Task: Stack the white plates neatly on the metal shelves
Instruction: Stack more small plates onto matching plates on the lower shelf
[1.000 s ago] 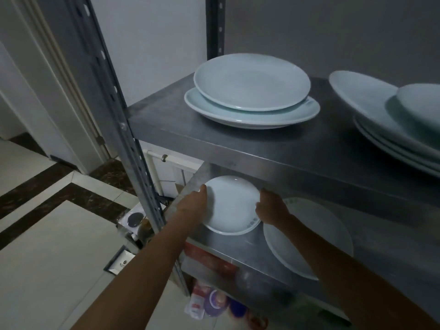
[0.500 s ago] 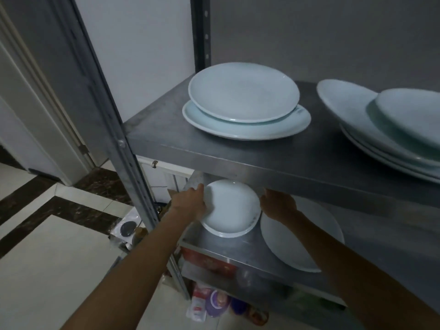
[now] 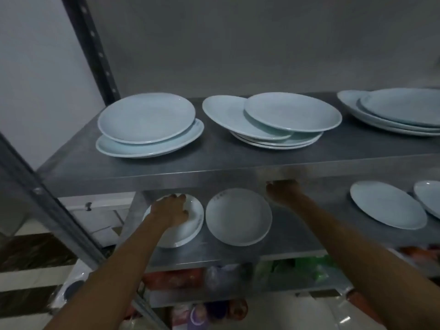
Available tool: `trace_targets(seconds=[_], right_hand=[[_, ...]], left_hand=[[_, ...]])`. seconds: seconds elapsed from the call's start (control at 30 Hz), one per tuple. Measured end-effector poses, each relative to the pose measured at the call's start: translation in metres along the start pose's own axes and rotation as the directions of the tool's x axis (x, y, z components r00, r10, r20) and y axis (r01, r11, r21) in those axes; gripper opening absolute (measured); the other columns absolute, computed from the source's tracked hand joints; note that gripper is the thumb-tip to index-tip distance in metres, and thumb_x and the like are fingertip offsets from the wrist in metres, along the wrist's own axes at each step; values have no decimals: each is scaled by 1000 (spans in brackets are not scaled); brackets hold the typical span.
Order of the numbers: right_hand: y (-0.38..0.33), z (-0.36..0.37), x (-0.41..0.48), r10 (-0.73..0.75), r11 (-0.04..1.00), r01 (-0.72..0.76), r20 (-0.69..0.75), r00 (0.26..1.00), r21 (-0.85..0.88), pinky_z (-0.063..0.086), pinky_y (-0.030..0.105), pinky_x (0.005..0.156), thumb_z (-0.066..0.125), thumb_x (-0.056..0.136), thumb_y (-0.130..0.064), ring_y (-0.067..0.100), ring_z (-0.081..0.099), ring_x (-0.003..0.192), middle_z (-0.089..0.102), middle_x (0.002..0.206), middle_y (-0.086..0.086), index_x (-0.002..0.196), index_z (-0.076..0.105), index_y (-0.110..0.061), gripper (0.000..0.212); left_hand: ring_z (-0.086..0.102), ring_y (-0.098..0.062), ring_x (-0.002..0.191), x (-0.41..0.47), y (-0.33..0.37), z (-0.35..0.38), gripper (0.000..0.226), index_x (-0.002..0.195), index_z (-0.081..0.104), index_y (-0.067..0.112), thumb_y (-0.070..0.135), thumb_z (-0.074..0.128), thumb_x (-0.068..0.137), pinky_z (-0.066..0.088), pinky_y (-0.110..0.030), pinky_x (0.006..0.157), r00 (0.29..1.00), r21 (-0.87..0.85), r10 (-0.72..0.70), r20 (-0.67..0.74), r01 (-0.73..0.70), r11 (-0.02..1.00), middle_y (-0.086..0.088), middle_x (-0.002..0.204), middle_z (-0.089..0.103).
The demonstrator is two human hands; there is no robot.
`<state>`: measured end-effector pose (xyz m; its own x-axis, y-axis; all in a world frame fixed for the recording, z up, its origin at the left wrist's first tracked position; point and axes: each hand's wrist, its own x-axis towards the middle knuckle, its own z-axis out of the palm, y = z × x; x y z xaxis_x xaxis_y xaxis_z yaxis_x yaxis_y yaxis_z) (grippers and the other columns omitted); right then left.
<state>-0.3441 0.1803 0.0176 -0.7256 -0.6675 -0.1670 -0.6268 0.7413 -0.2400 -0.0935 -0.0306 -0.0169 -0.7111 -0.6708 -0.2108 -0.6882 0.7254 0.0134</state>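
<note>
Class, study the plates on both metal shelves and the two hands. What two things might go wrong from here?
1. On the upper shelf, the top plate of the middle stack sits off-centre to the right; a jolt might slide it off.
2. The left hand rests on the small plate, whose rim is close to the neighbouring plate; pushing it sideways may chip them.
</note>
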Motion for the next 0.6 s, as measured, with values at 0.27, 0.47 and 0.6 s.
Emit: trace_targets(seconds=[0.27, 0.47, 0.6], right_hand=[[59, 18, -31, 24, 998, -18, -107, 994, 64, 50, 39, 92, 51, 90, -15, 36, 58, 108, 55, 121, 17, 111, 67, -4, 28], [60, 50, -27, -39, 981, 48, -49, 998, 186, 46, 33, 87, 46, 94, -14, 34, 57, 108, 59, 117, 21, 108, 66, 1, 29], [52, 56, -18, -96, 975, 103, -41, 994, 195, 42, 28, 75, 46, 92, -14, 34, 62, 99, 63, 112, 21, 103, 67, 1, 28]], left_hand=[[54, -28, 109, -1, 16, 66, 73, 130, 41, 27, 69, 49, 71, 47, -43, 83, 994, 98, 79, 81, -87, 991, -5, 127, 49], [58, -23, 97, -14, 16, 81, 33, 107, 60, 24, 45, 53, 83, 49, -35, 74, 989, 133, 144, -23, -140, 981, -4, 110, 56], [59, -21, 98, -18, 11, 75, 31, 99, 67, 26, 49, 53, 85, 48, -33, 77, 991, 133, 135, -5, -133, 982, 1, 109, 60]])
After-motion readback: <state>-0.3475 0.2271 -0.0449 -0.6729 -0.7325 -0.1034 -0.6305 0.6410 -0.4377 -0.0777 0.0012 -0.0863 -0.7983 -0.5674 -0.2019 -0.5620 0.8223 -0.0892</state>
